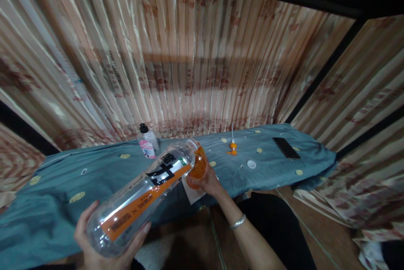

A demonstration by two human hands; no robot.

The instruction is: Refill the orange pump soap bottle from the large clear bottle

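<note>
My left hand (110,240) is wrapped round the base of a large clear plastic bottle (142,198) with an orange and silver label. The bottle is tilted, its neck up and to the right, meeting the top of a smaller orange bottle (198,165). Closed round that orange bottle is my right hand (206,179), a silver bangle on its wrist. Whether liquid passes between the two mouths cannot be made out. Under the orange bottle lies a pale sheet (194,195). An orange pump head (232,147) with its tube lies behind, to the right.
A clear bottle with a black cap and pink label (147,146) stands at the back left. On the teal cloth (113,169) lie a white round cap (251,164) and a black phone (286,148). Curtains (189,59) and dark frame bars enclose the surface.
</note>
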